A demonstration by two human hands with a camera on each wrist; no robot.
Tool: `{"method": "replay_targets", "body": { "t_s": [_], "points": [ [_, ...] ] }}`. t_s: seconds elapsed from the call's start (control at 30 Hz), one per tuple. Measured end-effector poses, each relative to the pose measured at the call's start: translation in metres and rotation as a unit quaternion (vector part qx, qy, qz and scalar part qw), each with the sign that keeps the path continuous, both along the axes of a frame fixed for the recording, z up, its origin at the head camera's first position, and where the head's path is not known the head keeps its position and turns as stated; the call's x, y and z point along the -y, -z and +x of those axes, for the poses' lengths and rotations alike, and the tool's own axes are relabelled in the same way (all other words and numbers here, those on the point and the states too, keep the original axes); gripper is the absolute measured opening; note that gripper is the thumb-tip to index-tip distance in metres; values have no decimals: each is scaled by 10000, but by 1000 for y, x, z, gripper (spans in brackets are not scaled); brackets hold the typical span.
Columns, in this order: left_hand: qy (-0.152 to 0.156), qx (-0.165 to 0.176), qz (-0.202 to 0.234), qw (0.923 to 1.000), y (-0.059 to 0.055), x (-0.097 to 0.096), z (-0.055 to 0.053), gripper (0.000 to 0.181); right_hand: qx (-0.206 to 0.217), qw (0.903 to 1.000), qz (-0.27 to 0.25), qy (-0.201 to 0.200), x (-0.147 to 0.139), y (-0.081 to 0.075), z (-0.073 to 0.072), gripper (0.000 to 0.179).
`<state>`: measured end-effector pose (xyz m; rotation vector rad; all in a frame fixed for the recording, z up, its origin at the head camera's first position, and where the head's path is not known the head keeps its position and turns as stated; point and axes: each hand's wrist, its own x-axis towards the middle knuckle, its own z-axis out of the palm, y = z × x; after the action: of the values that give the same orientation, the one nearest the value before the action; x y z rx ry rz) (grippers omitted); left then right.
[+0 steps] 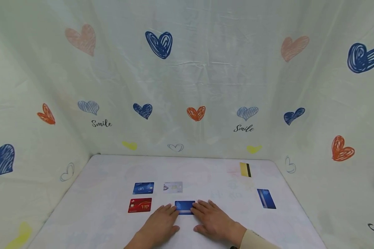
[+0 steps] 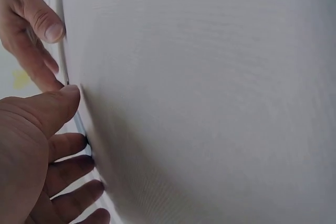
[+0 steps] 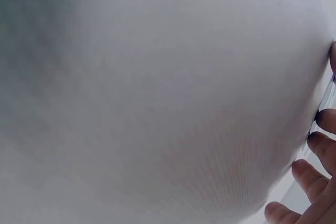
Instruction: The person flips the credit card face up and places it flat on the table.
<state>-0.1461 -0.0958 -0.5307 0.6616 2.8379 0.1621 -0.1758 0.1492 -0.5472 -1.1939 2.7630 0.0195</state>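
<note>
A blue card [image 1: 185, 205] with a pale stripe along its near edge lies flat on the white table, between both hands. The left hand [image 1: 160, 223] rests palm down, its fingertips right at the card's left edge. From the other side, the right hand [image 1: 214, 221] lies palm down with its fingertips over the card's right edge. Both hands have their fingers extended and thumbs turned inward. In the left wrist view, the left thumb [image 2: 63, 106] and fingers touch the tabletop. The right wrist view catches the right fingers [image 3: 320, 153] at its right edge.
Left of the hands lie a red VIP card [image 1: 140, 205], a blue card with white lettering [image 1: 143, 188] and a silver card [image 1: 172, 187]. A gold card [image 1: 245, 169] and another blue card [image 1: 266, 199] lie to the right. Heart-patterned curtains [image 1: 205, 79] enclose the table [image 1: 96, 211].
</note>
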Motion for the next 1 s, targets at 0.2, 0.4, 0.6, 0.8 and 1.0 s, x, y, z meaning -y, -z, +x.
{"method": "replay_targets", "body": {
  "t_s": [0.2, 0.4, 0.6, 0.8, 1.0],
  "points": [
    [-83, -123, 237, 9996, 1, 3, -3, 52, -73, 9995, -173, 246, -3, -3, -5, 68],
    [-351, -647, 425, 9964, 2, 4, -11, 52, -455, 9966, -354, 595, -1, -7, -12, 69],
    [-668, -1082, 582, 9902, 5, -1, -23, 66, -763, 9932, -552, 688, 6, -5, -20, 68],
    [-669, -1073, 566, 9904, 6, -2, -28, 70, -869, 9921, -605, 674, 16, -5, -24, 68],
    [-620, -988, 522, 9918, 5, -2, -29, 69, -875, 9924, -581, 649, 20, -4, -26, 66]
  ]
}}
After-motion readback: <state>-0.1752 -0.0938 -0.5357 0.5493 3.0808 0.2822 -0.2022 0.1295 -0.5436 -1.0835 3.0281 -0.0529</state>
